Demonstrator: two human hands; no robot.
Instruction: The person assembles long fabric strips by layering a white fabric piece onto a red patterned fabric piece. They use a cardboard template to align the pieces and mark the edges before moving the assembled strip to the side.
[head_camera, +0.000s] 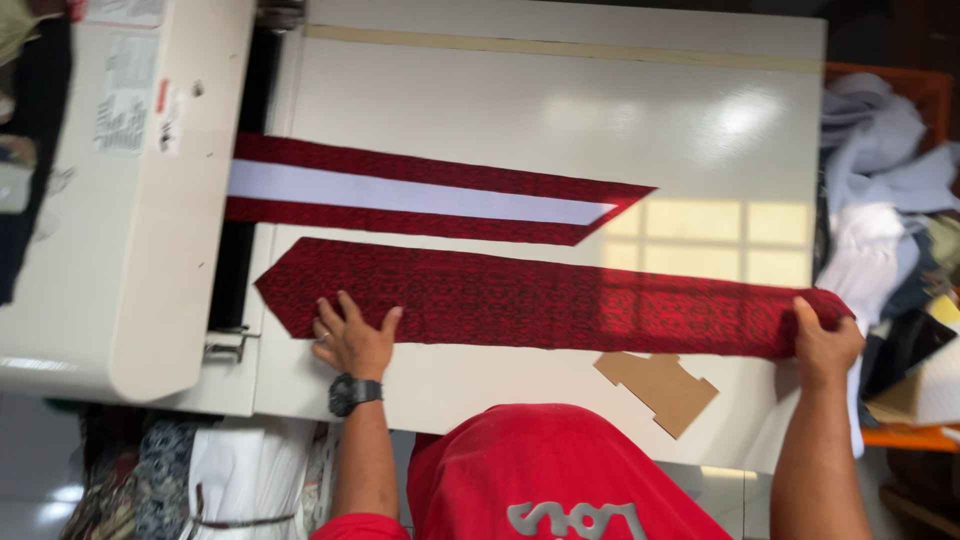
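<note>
— Left hand (352, 338)?
— Flat, fingers spread, pressing the near edge of the red patterned tie piece (540, 298) by its pointed end.
— Right hand (826, 345)?
— Gripping the piece's other end at the white table (520, 100) edge, thumb on top.
— Anything else?
— Beyond it, a second red piece with a white lining strip (420, 193) runs into the white machine (120, 220). A cardboard template (660, 388) lies near.
</note>
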